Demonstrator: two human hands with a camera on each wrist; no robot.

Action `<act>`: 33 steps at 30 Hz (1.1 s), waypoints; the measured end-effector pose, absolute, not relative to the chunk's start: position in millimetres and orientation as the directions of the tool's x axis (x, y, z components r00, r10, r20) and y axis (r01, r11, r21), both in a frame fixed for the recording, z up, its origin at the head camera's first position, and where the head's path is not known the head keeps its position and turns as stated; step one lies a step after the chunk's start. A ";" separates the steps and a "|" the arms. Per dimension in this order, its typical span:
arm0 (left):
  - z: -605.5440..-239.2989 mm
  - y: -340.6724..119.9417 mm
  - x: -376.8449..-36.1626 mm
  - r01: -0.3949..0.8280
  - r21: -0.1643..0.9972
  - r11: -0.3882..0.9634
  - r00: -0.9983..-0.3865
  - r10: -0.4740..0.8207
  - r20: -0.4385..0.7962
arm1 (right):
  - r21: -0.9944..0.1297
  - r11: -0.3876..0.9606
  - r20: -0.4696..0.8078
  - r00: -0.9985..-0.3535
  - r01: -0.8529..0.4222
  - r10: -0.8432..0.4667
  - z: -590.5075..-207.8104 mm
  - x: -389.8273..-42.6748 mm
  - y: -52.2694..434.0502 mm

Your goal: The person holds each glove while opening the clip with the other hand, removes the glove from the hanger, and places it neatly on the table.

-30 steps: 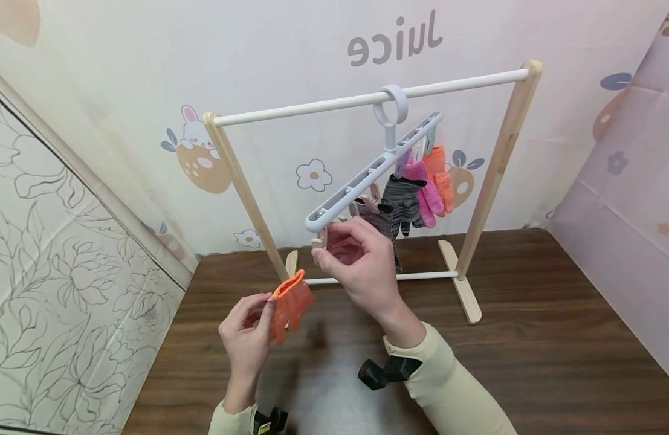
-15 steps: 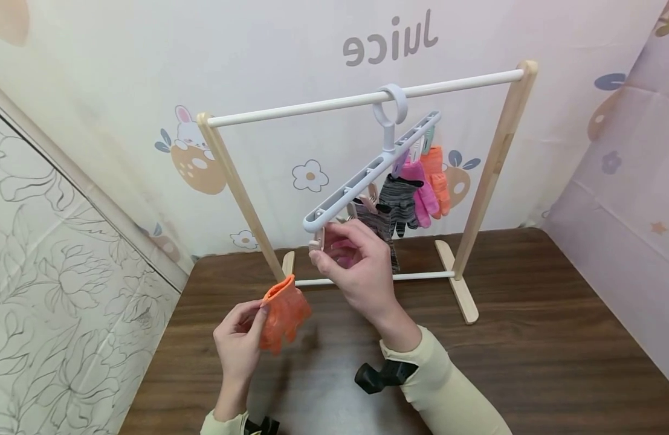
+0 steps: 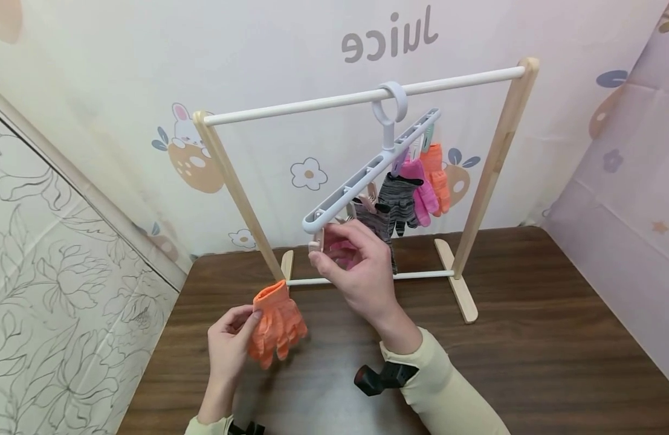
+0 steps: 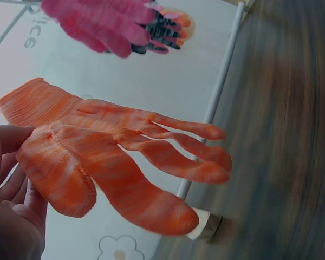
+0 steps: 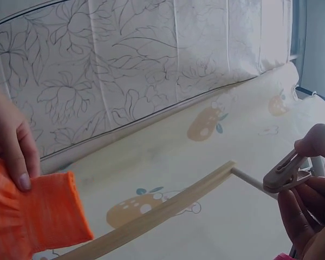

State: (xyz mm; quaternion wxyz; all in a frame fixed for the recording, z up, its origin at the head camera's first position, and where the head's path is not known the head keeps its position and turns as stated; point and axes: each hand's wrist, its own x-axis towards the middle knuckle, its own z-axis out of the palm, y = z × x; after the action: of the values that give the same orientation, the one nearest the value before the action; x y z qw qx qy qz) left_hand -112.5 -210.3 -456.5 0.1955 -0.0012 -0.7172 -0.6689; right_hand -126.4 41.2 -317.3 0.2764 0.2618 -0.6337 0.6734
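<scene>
Left hand (image 3: 228,338): thumb and fingers pinch the cuff of a small orange knitted glove (image 3: 275,323), which hangs fingers-down just to the right of that hand, above the dark wood-grain tabletop (image 3: 530,350); the left wrist view shows the same glove (image 4: 114,162) with its fingers splayed away from the palm. Right hand (image 3: 361,272): raised above and to the right of the left hand, thumb and forefinger squeezing a beige plastic clothes peg (image 3: 316,240) that hangs at the near end of a pale grey slotted plastic hanger bar (image 3: 367,175); the right wrist view shows the peg (image 5: 284,173) held between the fingertips. Behind the right hand, further along the bar: a grey striped glove (image 3: 397,202), a pink glove (image 3: 423,193) and a second orange glove (image 3: 437,175), each hanging fingers-down. The bar's ring hooks over the white top rail (image 3: 312,106) of a small light-wood drying rack (image 3: 492,175) standing on the table beyond both hands. Backdrop: cream patterned wall sheet (image 3: 122,72)
</scene>
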 end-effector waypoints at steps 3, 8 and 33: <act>-460.1 -216.6 -117.0 0.250 0.960 0.128 -0.931 -0.240 0.275 | -0.704 -0.053 0.707 -0.706 -0.708 0.040 -316.1 -126.8 41.3; -470.7 -229.3 -123.9 0.158 0.973 0.170 -0.953 -0.231 0.195 | -0.698 -0.064 0.712 -0.700 -0.714 0.046 -316.1 -125.6 40.9; -501.1 -262.2 -147.5 0.029 0.845 0.534 -0.996 -0.055 0.069 | -0.695 -0.052 0.717 -0.696 -0.718 0.029 -317.5 -126.2 42.0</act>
State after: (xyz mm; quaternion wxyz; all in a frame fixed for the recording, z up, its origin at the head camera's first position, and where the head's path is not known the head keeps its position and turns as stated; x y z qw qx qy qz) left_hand -147.5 -262.2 -501.1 0.0438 0.0075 -0.8746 -0.4829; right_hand -126.2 42.0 -317.5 0.2779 0.2731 -0.6300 0.6717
